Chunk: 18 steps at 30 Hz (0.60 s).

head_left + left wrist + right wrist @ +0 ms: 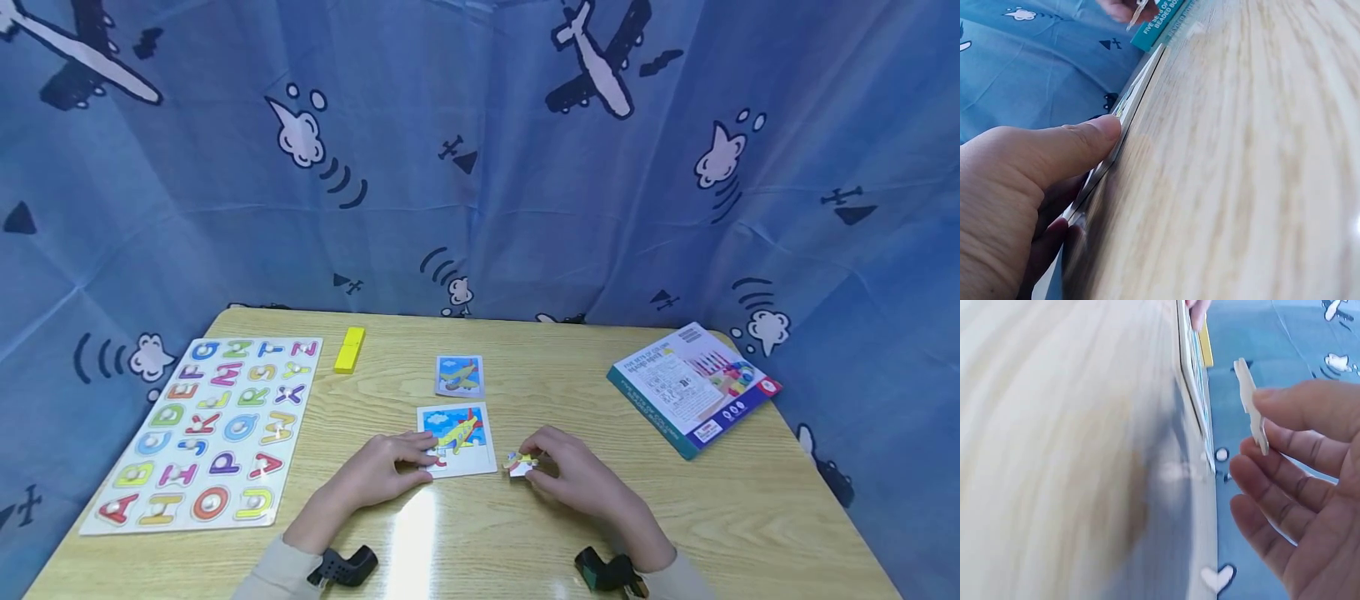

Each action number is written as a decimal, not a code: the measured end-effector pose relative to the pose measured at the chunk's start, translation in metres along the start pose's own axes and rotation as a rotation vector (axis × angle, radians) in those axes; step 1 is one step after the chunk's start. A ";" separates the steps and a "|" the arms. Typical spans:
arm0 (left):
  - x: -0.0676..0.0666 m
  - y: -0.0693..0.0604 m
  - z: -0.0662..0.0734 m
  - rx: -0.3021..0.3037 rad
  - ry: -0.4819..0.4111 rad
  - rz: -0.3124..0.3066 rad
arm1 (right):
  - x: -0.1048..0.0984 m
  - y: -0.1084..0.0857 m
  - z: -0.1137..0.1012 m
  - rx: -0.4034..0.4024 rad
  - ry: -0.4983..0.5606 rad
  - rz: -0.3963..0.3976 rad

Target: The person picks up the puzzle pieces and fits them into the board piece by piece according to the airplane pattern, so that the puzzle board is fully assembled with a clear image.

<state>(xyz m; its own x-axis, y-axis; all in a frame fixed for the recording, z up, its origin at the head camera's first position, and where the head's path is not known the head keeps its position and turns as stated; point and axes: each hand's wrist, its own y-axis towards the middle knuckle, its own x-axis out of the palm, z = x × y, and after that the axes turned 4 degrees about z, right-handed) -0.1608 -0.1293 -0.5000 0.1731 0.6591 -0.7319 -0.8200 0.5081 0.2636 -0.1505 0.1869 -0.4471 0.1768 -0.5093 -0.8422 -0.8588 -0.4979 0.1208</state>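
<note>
A small jigsaw board (471, 461) lies on the table, partly filled with a picture of a yellow plane on blue. My left hand (382, 468) rests at its left side, the fingers reaching over that edge. In the left wrist view the thumb (1100, 131) touches the board's edge (1141, 84). Just right of the board, my right hand (573, 473) pinches a jigsaw piece (521, 464) between thumb and fingers, raised off the table. The right wrist view shows this piece (1249, 394) edge-on, thin and pale. A card with a similar plane picture (460, 376) lies behind the board.
On the left lies a large alphabet puzzle board (251, 467) with coloured letters. A yellow block (349, 350) is near the back edge. A boxed bead set (693, 387) sits at the back right. Blue curtain (480, 167) hangs behind the table (555, 367).
</note>
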 end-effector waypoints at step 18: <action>0.000 0.000 0.000 -0.005 0.006 0.007 | 0.027 0.040 -0.033 -0.063 0.057 -0.058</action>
<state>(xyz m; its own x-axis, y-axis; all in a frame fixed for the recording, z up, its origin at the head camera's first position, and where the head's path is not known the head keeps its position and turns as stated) -0.1604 -0.1293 -0.4999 0.1638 0.6595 -0.7336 -0.8240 0.5004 0.2658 -0.1646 0.1299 -0.4479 0.2541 -0.5161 -0.8180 -0.8144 -0.5703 0.1069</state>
